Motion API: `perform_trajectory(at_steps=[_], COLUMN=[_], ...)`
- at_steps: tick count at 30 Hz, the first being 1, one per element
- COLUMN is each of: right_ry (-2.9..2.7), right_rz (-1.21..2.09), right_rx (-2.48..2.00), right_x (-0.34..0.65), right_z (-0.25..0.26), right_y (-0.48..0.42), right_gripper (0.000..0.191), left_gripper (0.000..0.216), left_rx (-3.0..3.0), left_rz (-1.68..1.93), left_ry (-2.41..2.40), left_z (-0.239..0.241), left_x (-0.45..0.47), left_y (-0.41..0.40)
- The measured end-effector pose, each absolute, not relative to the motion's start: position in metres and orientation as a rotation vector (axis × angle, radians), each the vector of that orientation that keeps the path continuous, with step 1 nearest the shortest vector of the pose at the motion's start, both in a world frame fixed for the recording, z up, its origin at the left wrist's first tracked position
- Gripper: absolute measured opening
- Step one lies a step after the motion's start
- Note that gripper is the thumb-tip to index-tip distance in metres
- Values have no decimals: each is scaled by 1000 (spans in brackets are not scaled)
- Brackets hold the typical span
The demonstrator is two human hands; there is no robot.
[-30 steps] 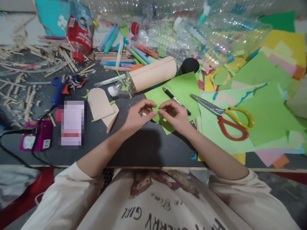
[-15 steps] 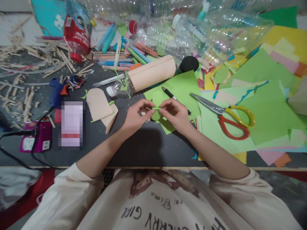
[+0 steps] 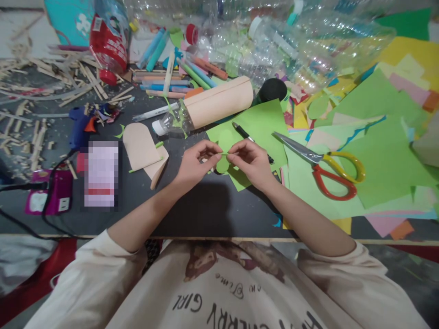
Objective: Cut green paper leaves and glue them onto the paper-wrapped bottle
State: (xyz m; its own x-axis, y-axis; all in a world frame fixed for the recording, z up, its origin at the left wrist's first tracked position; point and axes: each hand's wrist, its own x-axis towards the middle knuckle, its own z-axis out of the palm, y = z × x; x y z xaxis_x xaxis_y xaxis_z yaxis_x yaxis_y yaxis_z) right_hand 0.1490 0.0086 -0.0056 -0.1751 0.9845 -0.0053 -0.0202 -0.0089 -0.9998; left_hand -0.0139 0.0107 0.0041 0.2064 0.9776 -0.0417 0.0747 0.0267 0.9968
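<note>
A narrow rolled strip of green paper [image 3: 224,154] is pinched at its two ends between my hands. My left hand [image 3: 200,161] closes thumb and fingertips on one end, and my right hand [image 3: 251,161] does the same on the other. Just beneath the strip lie rounded green paper cutouts [image 3: 222,165], partly covered by my fingers. A black pen [image 3: 243,132] rests on a bright green sheet [image 3: 269,119] behind my right hand. To the left of my left hand are beige paper pieces [image 3: 140,145] with thin green rolls on them.
Scissors [image 3: 318,157] with yellow and red handles lie on green sheets at right. A bottle wrapped in beige paper [image 3: 219,103] lies behind my hands. At left are a blue glue gun [image 3: 79,127], a blurred-out phone [image 3: 101,173] and wood sticks [image 3: 39,141]. Clear plastic bottles [image 3: 236,55] crowd the back.
The paper strip between my fingertips looks thinner, rolled slightly tighter. Both hands stay in nearly the same place, and the view has shifted a little.
</note>
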Motion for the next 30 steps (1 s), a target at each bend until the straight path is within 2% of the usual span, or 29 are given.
perform_trajectory(at_steps=[15,22,30], right_ry=[-1397,-1499,-1577], right_rz=[1337,1203,1085], right_rx=[-1100,-1103,-1096], right_x=[150,150,150], right_z=[-6,-4,-5], right_y=[9,6,5], right_gripper=[18,8,5], left_gripper=[18,15,22], left_rx=[1381,1503,1501], left_rz=[1001,1005,968], left_ry=[1153,1188,1169], left_z=[5,6,4], left_x=[-15,-15,-15], left_y=[9,7,8])
